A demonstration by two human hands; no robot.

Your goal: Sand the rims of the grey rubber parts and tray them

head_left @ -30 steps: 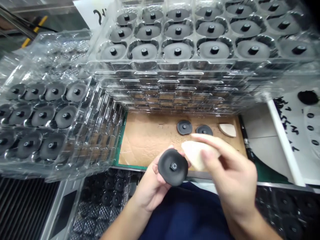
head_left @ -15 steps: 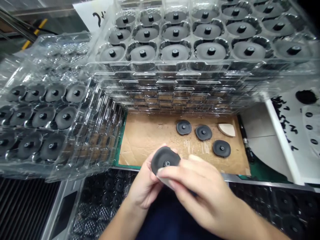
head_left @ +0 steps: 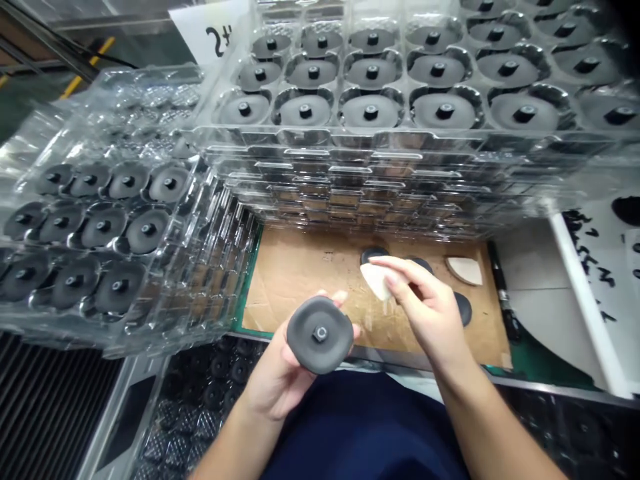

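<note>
My left hand (head_left: 280,373) is closed around a dark grey rounded disc (head_left: 320,343) with a short hollow stub at its centre, its face turned up to me. Over the cardboard, my right hand (head_left: 430,307) pinches a pale wedge-shaped pad (head_left: 377,280) between thumb and fingers. Behind and below that hand lie more dark discs, one (head_left: 373,253) by the pad and another (head_left: 464,308) partly covered by the hand. A second pale wedge (head_left: 465,271) rests at the right of the cardboard sheet (head_left: 295,267).
Stacked clear plastic trays (head_left: 350,140) full of dark discs rise behind the cardboard. Another tray stack (head_left: 165,267) stands at the left. A white panel with black marks (head_left: 595,267) borders the right side, beside a dark pen-like tool (head_left: 503,293).
My right hand has drawn away from the disc to the right and up, and the pale wedge now shows in its fingers. The left hand still holds the disc, now fully visible.
</note>
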